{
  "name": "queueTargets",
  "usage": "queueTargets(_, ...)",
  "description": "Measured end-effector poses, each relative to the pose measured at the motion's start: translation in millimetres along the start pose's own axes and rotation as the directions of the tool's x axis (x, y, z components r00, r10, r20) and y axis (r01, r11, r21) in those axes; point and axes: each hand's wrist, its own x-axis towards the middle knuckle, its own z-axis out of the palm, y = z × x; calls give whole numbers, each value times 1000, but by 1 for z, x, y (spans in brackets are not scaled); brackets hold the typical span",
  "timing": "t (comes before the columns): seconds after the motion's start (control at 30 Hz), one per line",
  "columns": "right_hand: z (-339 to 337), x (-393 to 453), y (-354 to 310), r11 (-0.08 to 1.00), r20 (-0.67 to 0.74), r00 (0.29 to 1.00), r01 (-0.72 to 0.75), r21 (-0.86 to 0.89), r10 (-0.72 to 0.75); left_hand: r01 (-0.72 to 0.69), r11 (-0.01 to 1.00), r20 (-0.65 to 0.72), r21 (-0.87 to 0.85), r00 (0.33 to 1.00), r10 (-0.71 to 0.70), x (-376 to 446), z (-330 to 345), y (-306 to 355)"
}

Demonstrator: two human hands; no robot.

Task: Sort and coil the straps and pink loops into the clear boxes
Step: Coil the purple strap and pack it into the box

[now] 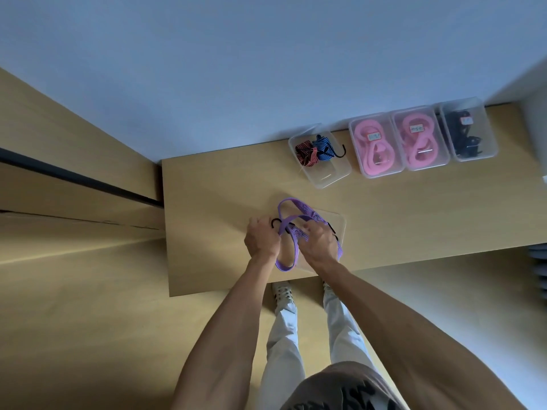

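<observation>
A purple strap (pixel 299 208) with black hooks is looped between both my hands above the table's near edge. My left hand (pixel 262 239) grips it by one black hook (pixel 276 222); my right hand (pixel 321 242) holds the other part. A clear flat lid (pixel 339 221) lies under my right hand. At the back, an open clear box (pixel 327 176) holds a red strap (pixel 306 153) and a blue strap (pixel 322 148). Two closed boxes hold pink loops (pixel 374 146) (pixel 418 140). Another clear box (pixel 469 131) holds black straps.
The wooden table (pixel 213 208) stands against a pale wall. Its left edge meets a wooden cabinet side (pixel 74 161). My legs and shoes (pixel 282 292) are below the near edge, on a wooden floor. A grey object (pixel 538 267) sits at the far right.
</observation>
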Motion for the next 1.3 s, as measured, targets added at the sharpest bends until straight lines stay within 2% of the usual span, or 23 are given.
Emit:
queueTargets(0.27,4,6,-9,965,-33,996,-77,251,88,34,999,-10,-22,999,-34,13,9,5)
queueTargets(0.4,-2,6,-20,964,-203,973,-53,261,108,55,951,-17,-305,998,-63,15,-1,13)
queueTargets(0.5,-15,5,-33,959,-356,933,54,278,51,-36,841,-19,-540,999,30,15,-23,22)
queueTargets(0.57,-28,5,-41,967,-418,908,86,242,24,-76,773,-1,-630,995,97,14,-45,33)
queueTargets(0.67,-54,-2,-56,929,-394,918,169,330,-27,-159,675,24,-721,967,253,8,-85,54)
queueTargets(0.77,-83,-10,-74,848,-290,947,262,461,-135,-225,600,16,-768,929,369,-7,-129,78)
queueTargets(0.9,-125,-24,-104,762,-205,947,320,563,-246,-258,506,2,-823,890,457,-33,-186,116)
queueTargets(0.97,-146,-31,-122,738,-235,929,369,565,-285,-287,458,-42,-841,880,474,-46,-216,133)
queueTargets(1.03,-169,-36,-140,707,-336,894,443,551,-298,-357,429,-108,-830,857,504,-58,-242,148)
queueTargets(1.1,-195,-41,-158,641,-382,852,521,564,-358,-423,395,-180,-816,834,522,-71,-267,159)
queueTargets(1.2,-232,-49,-183,583,-325,812,577,572,-485,-512,339,-300,-790,804,514,-87,-302,175)
queueTargets(1.3,-256,-57,-198,517,-334,787,600,610,-520,-548,273,-402,-791,801,442,-98,-326,185)
